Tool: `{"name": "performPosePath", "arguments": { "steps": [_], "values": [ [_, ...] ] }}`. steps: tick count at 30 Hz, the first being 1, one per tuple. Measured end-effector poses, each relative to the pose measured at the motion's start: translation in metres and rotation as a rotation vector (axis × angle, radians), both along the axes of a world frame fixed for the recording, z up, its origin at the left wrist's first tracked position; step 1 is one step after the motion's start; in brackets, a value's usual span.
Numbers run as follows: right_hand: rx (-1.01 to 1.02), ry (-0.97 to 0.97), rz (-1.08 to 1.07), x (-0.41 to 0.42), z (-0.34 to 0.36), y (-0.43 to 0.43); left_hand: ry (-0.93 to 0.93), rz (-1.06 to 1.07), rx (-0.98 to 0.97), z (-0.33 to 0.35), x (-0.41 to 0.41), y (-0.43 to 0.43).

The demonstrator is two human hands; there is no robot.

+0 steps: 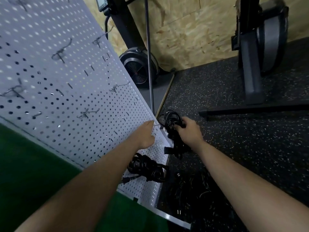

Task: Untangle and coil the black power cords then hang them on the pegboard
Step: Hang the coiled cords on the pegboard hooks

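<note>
The grey pegboard (pixel 70 91) fills the left side, with several wire hooks on it. The left hand (pixel 146 133) reaches to one hook (pixel 157 125) at the board's right edge, and its fingertips touch it. Whether they pinch the wire I cannot tell. Below this hand a coiled cord (pixel 148 169) rests against the board. Just right of the hook, the right hand (pixel 190 131) grips a second cord bundle (pixel 172 120), fingers curled around it. Loose cords (pixel 199 190) lie on the speckled floor (pixel 250 148).
</note>
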State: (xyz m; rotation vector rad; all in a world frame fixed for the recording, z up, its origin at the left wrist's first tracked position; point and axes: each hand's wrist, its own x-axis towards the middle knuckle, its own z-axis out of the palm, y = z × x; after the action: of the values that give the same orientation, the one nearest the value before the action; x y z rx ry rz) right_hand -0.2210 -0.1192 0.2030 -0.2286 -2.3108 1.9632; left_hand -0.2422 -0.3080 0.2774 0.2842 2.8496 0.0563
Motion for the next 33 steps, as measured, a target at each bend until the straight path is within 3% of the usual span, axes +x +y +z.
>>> {"name": "performPosePath", "arguments": {
  "steps": [7,22,28,33],
  "values": [
    [0.006,-0.017,0.058,-0.039,-0.006,-0.024,-0.039,0.034,0.064,-0.006,-0.018,-0.009],
    [0.071,0.084,0.163,-0.054,-0.005,-0.058,0.099,0.456,0.764,-0.025,-0.032,-0.012],
    [0.072,0.015,0.213,-0.058,-0.008,-0.056,0.155,0.463,0.715,-0.022,-0.023,-0.013],
    [-0.046,-0.105,0.369,-0.057,-0.013,-0.058,0.248,0.431,0.648,-0.026,-0.028,-0.015]
  ]
}}
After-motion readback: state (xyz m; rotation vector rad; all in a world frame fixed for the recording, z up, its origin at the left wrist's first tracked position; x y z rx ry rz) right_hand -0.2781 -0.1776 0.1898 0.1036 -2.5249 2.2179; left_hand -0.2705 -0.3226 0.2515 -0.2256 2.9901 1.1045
